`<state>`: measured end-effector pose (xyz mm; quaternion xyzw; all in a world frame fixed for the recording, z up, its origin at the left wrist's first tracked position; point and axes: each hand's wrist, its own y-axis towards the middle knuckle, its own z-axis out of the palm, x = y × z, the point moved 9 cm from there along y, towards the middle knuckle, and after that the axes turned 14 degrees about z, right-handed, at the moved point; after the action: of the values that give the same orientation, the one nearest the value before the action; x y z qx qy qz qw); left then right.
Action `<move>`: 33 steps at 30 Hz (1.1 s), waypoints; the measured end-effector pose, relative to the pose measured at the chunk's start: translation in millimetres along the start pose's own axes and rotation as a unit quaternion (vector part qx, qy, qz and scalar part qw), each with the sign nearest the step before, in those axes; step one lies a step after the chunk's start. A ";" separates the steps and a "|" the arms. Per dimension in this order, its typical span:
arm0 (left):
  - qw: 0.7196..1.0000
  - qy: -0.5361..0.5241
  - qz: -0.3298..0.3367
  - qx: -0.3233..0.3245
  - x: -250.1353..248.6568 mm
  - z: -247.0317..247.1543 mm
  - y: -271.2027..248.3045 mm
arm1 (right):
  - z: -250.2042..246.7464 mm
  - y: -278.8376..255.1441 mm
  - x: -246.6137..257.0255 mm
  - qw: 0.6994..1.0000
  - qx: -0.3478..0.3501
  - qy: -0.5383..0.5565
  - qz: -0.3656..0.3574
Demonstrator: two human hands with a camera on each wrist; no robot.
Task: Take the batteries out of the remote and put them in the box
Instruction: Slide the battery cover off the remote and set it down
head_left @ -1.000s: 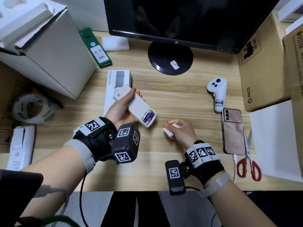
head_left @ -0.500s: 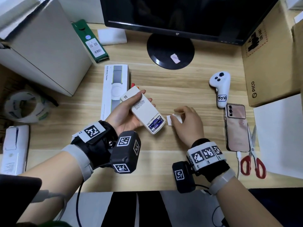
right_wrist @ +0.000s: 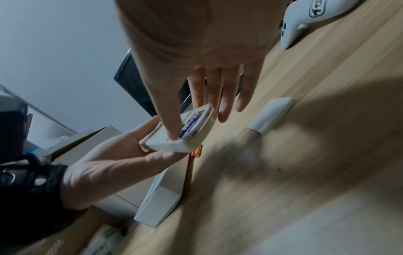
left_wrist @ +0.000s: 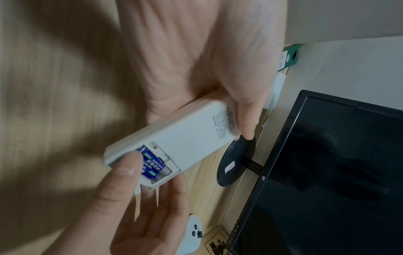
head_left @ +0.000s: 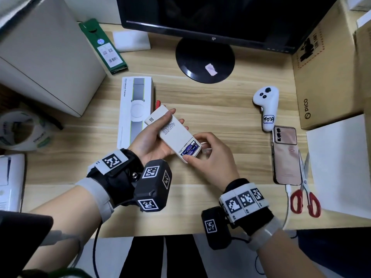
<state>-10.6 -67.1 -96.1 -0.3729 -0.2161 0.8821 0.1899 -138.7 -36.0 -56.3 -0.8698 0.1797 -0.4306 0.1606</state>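
Observation:
My left hand [head_left: 148, 141] grips a white remote [head_left: 174, 131] back side up, thumb across its printed label. The battery bay at its near end is uncovered and shows blue batteries [head_left: 189, 150]. My right hand [head_left: 211, 157] is at that end. Its thumb tip rests on the batteries [left_wrist: 152, 163] while its straight fingers reach past the remote's end [right_wrist: 172, 143]. The loose white battery cover [right_wrist: 270, 115] lies on the desk just beyond those fingers. A white PICO Motion Tracker box [head_left: 136, 109] lies flat left of the remote.
A monitor stand [head_left: 204, 57] sits behind the hands. To the right are a white controller [head_left: 267, 105], a phone [head_left: 286, 155], red scissors [head_left: 305, 189] and a cardboard box [head_left: 325, 77]. A large white box [head_left: 46, 63] and a tape roll [head_left: 24, 129] are at left.
My right hand left the battery cover on the desk and moved left to the remote; its thumb now lies on the batteries. The left hand shifted the remote slightly toward it.

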 end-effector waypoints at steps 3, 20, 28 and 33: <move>1.000 0.001 -0.002 -0.003 2.8 -2.6 0.2 | -0.7 0.8 -0.7 1.000 -0.006 -0.024 0.006; 0.997 -0.020 0.012 -0.068 3.7 -3.0 3.6 | -4.1 1.9 2.3 0.991 -0.097 -0.081 -0.038; 0.996 -0.042 0.042 -0.068 -2.7 7.6 1.6 | 0.8 4.0 4.7 0.995 -0.062 -0.066 -0.036; 0.997 -0.034 0.052 -0.050 -4.5 10.9 2.4 | -1.1 12.4 1.2 0.996 -0.066 -0.055 -0.021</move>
<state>-16.2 -74.0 -88.0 -0.3624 -0.2467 0.8911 0.1173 -141.1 -47.6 -60.3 -0.9042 0.1807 -0.3728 0.1037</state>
